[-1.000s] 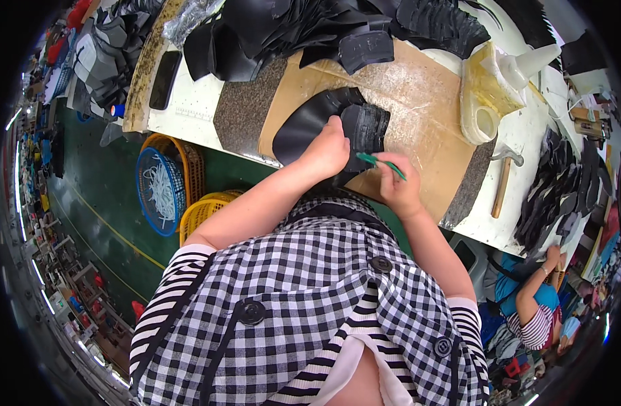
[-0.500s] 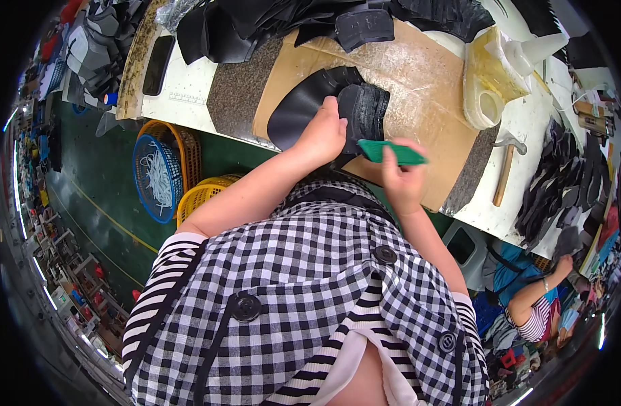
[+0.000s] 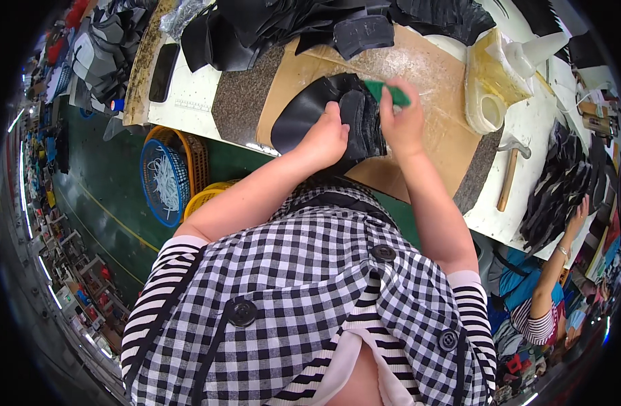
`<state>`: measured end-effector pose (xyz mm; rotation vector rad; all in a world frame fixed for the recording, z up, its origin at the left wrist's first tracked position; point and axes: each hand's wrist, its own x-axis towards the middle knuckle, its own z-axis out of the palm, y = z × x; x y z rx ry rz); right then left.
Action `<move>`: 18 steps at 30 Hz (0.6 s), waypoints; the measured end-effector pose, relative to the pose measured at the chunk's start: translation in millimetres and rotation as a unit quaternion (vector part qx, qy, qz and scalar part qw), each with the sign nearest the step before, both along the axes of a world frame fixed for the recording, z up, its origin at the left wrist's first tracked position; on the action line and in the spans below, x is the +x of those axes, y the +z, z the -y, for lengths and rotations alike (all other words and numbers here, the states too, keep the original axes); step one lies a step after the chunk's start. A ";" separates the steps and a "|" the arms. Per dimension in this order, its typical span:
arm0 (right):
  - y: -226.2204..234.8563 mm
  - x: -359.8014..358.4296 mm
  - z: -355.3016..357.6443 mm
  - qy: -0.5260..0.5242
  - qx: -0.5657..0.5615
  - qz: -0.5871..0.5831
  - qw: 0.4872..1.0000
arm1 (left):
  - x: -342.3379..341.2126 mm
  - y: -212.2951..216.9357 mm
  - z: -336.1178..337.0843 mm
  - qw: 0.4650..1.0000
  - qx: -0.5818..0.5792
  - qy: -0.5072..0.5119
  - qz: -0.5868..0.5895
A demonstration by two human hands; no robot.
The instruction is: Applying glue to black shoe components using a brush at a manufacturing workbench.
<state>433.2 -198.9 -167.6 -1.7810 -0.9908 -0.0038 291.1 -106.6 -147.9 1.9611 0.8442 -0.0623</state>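
Note:
My left hand (image 3: 326, 140) is closed on a fanned stack of black leather-like pieces (image 3: 298, 116), its thumb pressing on top. The stack's overlapping strip edges (image 3: 370, 125) face right and look rough or smeared. In my right hand (image 3: 402, 125) is a thin, flat green piece (image 3: 376, 89), pinched between thumb and fingers. It touches or hovers just over the far right corner of the stack; which one, I cannot tell. Beneath the stack lies a brown cardboard sheet (image 3: 435, 135) with a whitish, shiny film on it.
A glue-stained yellowish container (image 3: 483, 81) stands at the right, a hammer (image 3: 509, 172) beyond it. Black pieces are heaped at the back (image 3: 276, 30) and far right (image 3: 561, 183), where a co-worker's hand (image 3: 580, 215) reaches. A phone (image 3: 163, 73) lies left; baskets (image 3: 165, 176) stand below.
My right hand with the green piece has moved away from me, from the near right of the stack to its far corner. The left hand keeps its hold. The co-worker's arm has stretched toward the black pieces.

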 end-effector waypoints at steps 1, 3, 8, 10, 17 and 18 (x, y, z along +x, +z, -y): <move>-1.1 -1.8 7.2 0.032 0.007 0.022 0.999 | 0.9 0.3 -0.6 1.000 -0.001 -0.001 -0.004; 1.5 -21.8 38.1 0.076 -0.020 0.011 0.997 | 2.0 2.8 0.5 1.000 0.006 0.004 0.000; 12.3 -40.9 77.5 0.043 -0.082 -0.049 0.995 | -12.1 22.1 -12.5 0.999 -0.042 0.022 0.022; 15.2 -31.2 79.1 0.037 -0.040 -0.049 0.997 | -27.4 24.4 -39.4 0.982 -0.150 0.113 0.029; 20.5 -33.7 92.9 -0.010 -0.027 -0.190 0.981 | -59.0 -44.5 -298.8 0.859 0.304 0.410 0.037; 22.6 -32.2 95.4 -0.021 -0.054 -0.172 0.983 | -64.6 -54.2 -320.6 0.910 0.258 0.322 -0.033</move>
